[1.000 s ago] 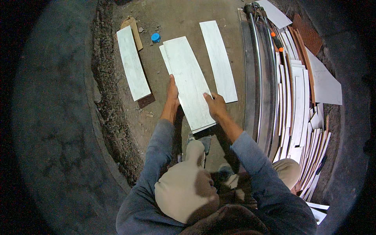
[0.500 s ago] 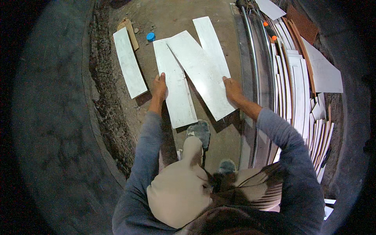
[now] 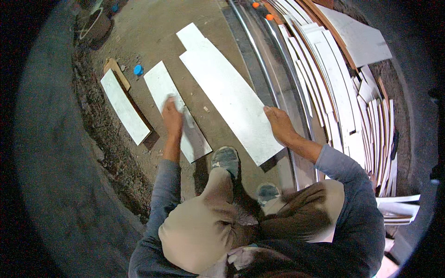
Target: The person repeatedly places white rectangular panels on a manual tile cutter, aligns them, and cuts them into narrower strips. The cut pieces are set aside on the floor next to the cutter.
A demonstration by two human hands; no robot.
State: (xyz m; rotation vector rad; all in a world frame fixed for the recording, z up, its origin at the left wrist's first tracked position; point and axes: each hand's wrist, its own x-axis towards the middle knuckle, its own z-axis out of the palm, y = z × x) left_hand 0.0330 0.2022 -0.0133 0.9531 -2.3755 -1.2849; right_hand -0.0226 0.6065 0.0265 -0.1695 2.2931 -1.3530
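Observation:
My right hand (image 3: 280, 126) grips the right edge of a wide white board (image 3: 232, 102), its thumb on top and its fingers hidden underneath. A narrower white strip (image 3: 189, 34) sticks out from under the board's far end. My left hand (image 3: 172, 118) is over a separate narrow white board (image 3: 160, 83), which lies slanted on the ground. Blur smears the left fingers, so their grip on that board is unclear. Farther left, another white board (image 3: 124, 109) rests beside a light brown piece (image 3: 119, 74).
A blue cap-like object (image 3: 138, 70) lies on the dirt floor. Metal rails (image 3: 259, 60) run along my right, with two orange knobs (image 3: 270, 17) near the far end. Stacked white boards (image 3: 336, 78) fill the right side. A round container (image 3: 96, 27) stands far left.
The two front boards are now apart, the wide one to the right over the far strip. My left hand has shifted from the narrow board's left edge to over its face. The view has turned.

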